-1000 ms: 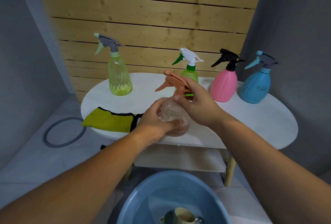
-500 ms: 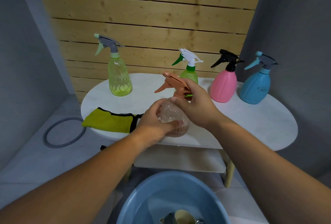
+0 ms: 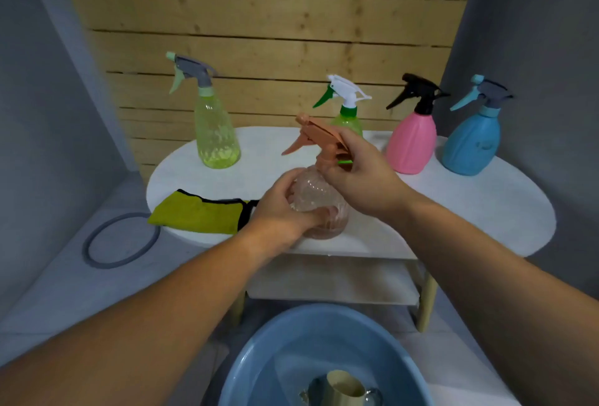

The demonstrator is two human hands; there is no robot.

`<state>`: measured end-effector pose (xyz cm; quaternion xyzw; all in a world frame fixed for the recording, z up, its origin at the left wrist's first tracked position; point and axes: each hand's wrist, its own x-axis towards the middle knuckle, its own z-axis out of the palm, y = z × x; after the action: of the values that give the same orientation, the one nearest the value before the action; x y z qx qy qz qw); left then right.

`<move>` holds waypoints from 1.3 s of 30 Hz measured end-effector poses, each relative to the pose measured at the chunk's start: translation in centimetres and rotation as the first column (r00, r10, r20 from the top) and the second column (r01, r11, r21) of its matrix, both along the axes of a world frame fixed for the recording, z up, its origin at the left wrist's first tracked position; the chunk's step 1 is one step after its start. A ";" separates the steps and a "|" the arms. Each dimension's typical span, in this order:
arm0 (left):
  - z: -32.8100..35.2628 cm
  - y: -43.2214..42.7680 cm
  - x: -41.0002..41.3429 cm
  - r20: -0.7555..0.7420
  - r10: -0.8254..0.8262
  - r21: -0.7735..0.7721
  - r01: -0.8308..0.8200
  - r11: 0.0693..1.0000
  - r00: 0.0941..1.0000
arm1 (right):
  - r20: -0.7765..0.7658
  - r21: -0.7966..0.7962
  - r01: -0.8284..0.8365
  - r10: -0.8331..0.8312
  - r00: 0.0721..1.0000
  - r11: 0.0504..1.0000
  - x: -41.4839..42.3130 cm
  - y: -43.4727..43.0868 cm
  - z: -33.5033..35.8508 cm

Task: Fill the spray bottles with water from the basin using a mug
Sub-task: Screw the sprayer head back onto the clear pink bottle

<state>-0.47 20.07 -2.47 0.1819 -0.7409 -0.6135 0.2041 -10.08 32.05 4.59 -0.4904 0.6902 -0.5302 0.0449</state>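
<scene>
A clear peach spray bottle (image 3: 319, 199) with an orange trigger head (image 3: 312, 135) stands at the front edge of the white table (image 3: 486, 211). My left hand (image 3: 285, 208) grips its ribbed body. My right hand (image 3: 359, 172) holds the orange trigger head at the neck. Behind stand a yellow-green bottle (image 3: 215, 136), a green bottle (image 3: 348, 117) partly hidden by my right hand, a pink bottle (image 3: 411, 143) and a blue bottle (image 3: 471, 143). Below me a blue basin (image 3: 275, 350) holds water and a mug (image 3: 343, 388).
A yellow-green cloth (image 3: 197, 214) with a black edge lies on the table's left front. A grey ring (image 3: 121, 240) lies on the floor to the left. A lower shelf (image 3: 330, 282) sits under the tabletop. A wooden plank wall stands behind.
My right hand has turned on the orange trigger head, and the head has shifted a little at the neck. My left hand keeps the same grip on the bottle body.
</scene>
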 end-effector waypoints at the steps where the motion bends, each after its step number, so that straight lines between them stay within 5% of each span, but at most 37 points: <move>1: -0.3 0.2 -0.1 -0.016 -0.001 0.013 0.001 1.000 1.000 | 0.001 -0.007 0.023 -0.023 1.000 1.000 -0.1 0.1 -0.4; 39: -0.6 0.5 0.0 0.015 0.052 -0.053 -0.051 0.997 0.999 | 0.024 0.050 0.099 -0.100 0.995 0.994 -0.6 -0.1 -1.2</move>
<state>-0.49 20.62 -3.10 0.2004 -0.7537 -0.5866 0.2184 -10.68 31.97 3.39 -0.4472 0.7258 -0.5212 0.0393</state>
